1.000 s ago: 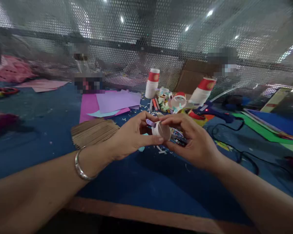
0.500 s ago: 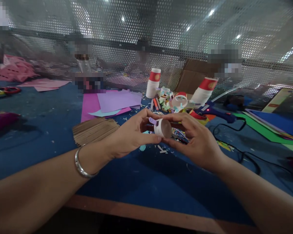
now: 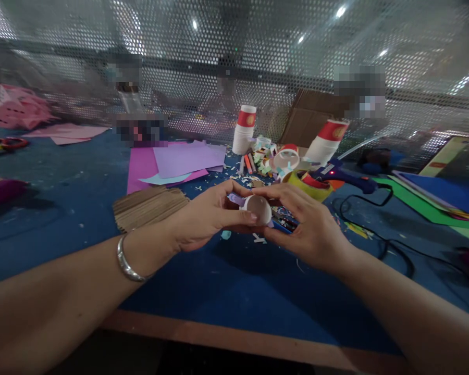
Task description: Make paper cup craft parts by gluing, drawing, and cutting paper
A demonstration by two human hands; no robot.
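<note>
Between my two hands is a small white paper cup [image 3: 259,209], cut short, its round hollow face turned towards me. A purple paper strip [image 3: 235,199] sticks out from its left side, and a bit of purple shows at its lower right. My left hand [image 3: 211,213], with a silver bangle on the wrist, grips the cup from the left, thumb over the near edge. From the right, my right hand [image 3: 307,221] holds it with index finger on top and thumb below. The far fingers are partly hidden.
Behind my hands lie paper scraps [image 3: 266,161], a yellow roll [image 3: 310,187] and a blue glue gun [image 3: 347,177] with a black cord. Two cup stacks [image 3: 244,133] [image 3: 326,143] stand further back. Corrugated cardboard [image 3: 150,208] and purple sheets [image 3: 191,161] lie left, coloured sheets [image 3: 445,192] right.
The cup has turned in my fingers, so more of its inside faces me and less of its outer wall shows. My left thumb has moved onto its edge. The view has shifted slightly.
</note>
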